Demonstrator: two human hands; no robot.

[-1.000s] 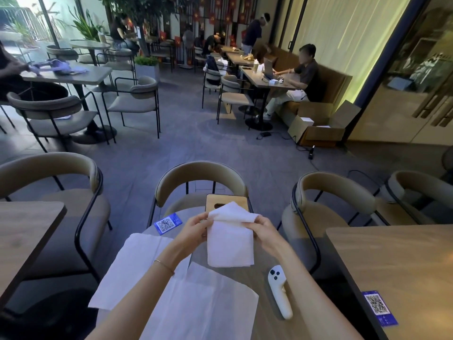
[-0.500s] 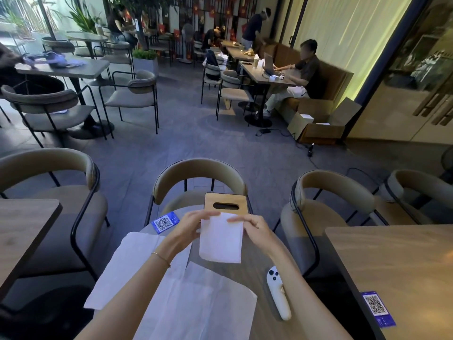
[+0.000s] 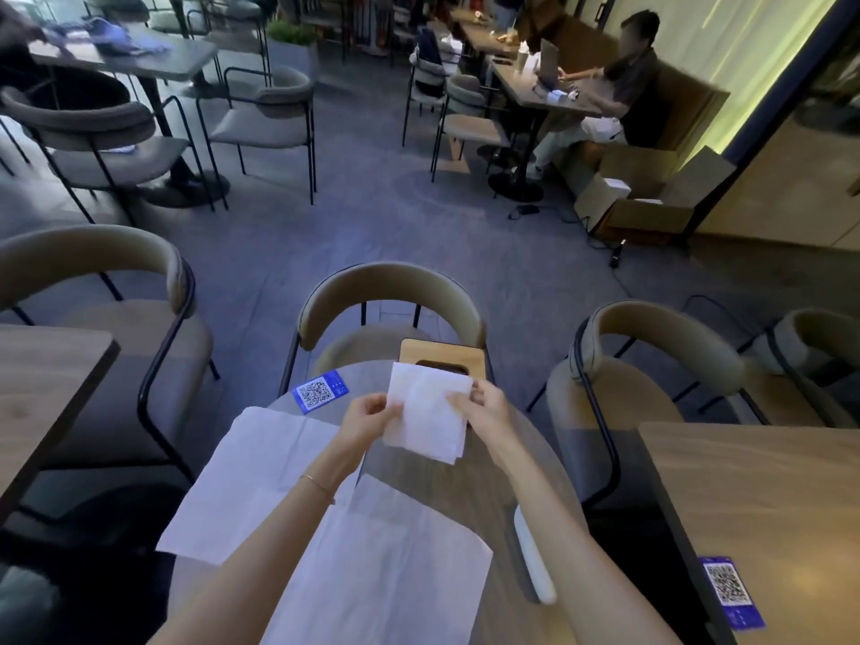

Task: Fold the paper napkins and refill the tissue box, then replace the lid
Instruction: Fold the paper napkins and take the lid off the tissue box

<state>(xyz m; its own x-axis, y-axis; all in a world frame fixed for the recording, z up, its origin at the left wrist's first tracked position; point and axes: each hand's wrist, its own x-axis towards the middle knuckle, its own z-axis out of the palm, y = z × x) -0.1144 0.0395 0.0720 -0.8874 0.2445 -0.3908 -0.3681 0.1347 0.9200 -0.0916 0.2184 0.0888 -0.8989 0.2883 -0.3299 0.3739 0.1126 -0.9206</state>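
Napkin (image 3: 426, 416) lifted toward box (image 3: 442, 360); both hands (image 3: 370, 414) pinching it.

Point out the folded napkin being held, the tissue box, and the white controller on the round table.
folded napkin (image 3: 426, 416): head view, middle of its white face.
tissue box (image 3: 441, 355): head view, wooden top just behind the slot.
white controller (image 3: 535, 563): head view, middle of its body, beside the right forearm.

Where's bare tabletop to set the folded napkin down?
Bare strip between the folded napkin and the flat sheets, left of the white remote. Crowded: sheets cover the near-left table; tissue box and QR card take the far edge.
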